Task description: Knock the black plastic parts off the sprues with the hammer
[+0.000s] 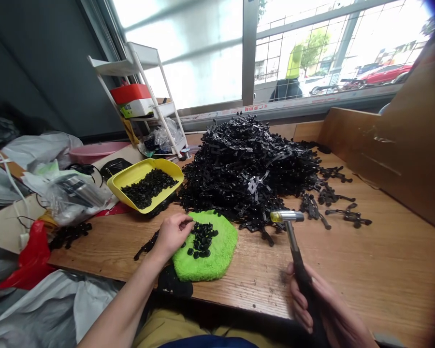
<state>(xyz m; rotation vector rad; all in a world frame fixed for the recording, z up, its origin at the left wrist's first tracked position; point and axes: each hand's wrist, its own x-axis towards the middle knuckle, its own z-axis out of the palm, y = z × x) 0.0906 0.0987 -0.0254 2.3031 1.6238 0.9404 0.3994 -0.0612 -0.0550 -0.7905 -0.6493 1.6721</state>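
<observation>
green fuzzy pad (223, 246): at its left edge, left hand (174, 234) is pinching, contents unclear; right hand (313, 302) is gripping black-handled hammer (299, 268).

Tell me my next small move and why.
Perhaps pinch one of the small round black pieces with your left hand, unless it holds one, which I can't tell: it is close beside them at the edge of the fuzzy lime-green pad, and your right hand grips the black-handled hammer.

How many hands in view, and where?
2. Left hand: at the green cloth's left edge, beside black parts. Right hand: around the hammer's handle. The hands of the person outside can't be made out.
</observation>
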